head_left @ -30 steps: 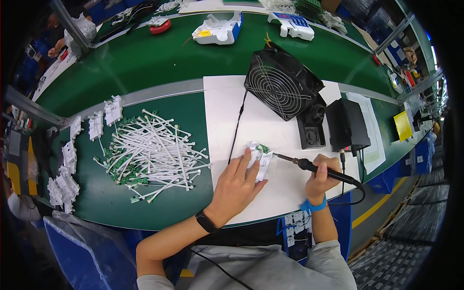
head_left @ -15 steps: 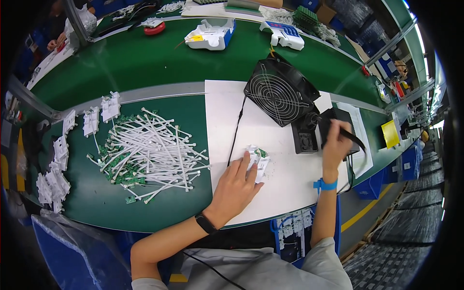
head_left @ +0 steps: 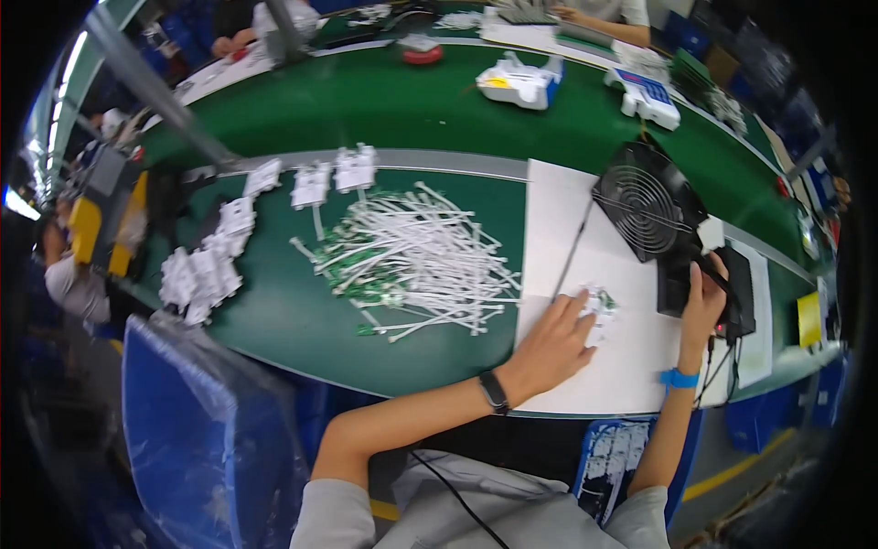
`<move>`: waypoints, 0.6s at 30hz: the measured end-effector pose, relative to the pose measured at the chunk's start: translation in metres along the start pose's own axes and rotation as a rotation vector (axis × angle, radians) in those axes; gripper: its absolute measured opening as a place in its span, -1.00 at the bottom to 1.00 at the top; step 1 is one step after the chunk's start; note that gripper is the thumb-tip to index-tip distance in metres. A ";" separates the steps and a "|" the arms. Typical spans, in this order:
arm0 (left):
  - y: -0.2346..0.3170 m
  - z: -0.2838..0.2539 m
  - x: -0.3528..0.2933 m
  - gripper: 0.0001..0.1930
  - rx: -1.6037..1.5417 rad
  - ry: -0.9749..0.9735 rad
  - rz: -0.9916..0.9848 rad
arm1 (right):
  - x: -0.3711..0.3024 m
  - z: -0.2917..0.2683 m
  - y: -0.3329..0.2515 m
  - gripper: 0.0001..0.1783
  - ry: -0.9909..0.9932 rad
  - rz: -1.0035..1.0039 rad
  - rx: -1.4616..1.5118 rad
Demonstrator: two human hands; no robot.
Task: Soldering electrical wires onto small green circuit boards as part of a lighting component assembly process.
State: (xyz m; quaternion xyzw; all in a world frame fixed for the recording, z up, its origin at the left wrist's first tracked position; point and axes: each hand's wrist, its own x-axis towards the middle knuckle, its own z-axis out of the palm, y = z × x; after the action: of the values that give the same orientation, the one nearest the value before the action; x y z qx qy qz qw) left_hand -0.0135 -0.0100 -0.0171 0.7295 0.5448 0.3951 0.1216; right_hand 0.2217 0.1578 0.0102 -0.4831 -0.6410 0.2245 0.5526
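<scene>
On the white sheet, a small white plastic part lies with a bit of green circuit board on it. My left hand holds it down at its left edge, fingertips on it and fingers partly spread. Over to the right, my right hand is closed round a black corded handle that looks like a soldering iron, beside a black holder box. The fingers hide most of the handle, and its tip does not show. Behind the box stands a black fan with a wire guard.
Left of the sheet lies a heap of white cables with green boards. More white plastic parts line the table's left side. A black unit stands at right. Beyond is a green belt with white-and-blue housings.
The whole view has swung left, so the table things sit further right. My right hand has moved closer to the holder box with the soldering iron. My left hand stays at the white part.
</scene>
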 end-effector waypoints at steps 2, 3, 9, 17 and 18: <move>0.004 -0.012 0.001 -0.53 -0.057 0.021 -0.045 | -0.010 -0.004 0.002 -0.56 -0.010 0.063 0.024; 0.009 -0.021 0.002 -0.54 -0.097 0.066 -0.057 | -0.013 -0.011 0.018 -0.57 0.006 0.083 -0.029; -0.003 -0.134 -0.002 -0.41 0.135 0.611 -0.203 | -0.038 -0.012 0.003 -0.72 0.016 0.151 0.006; -0.174 -0.301 -0.068 -0.40 0.732 0.751 -0.774 | -0.043 -0.006 0.001 -0.89 -0.130 0.063 -0.051; -0.184 -0.303 -0.070 -0.45 0.738 0.726 -0.765 | -0.043 -0.006 0.000 -0.90 -0.126 0.038 -0.048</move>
State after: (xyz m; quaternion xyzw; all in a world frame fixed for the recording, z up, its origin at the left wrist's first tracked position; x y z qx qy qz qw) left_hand -0.3639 -0.0797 0.0397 0.2977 0.8731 0.3320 -0.1973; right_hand 0.2234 0.1185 -0.0092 -0.4933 -0.6703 0.2497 0.4950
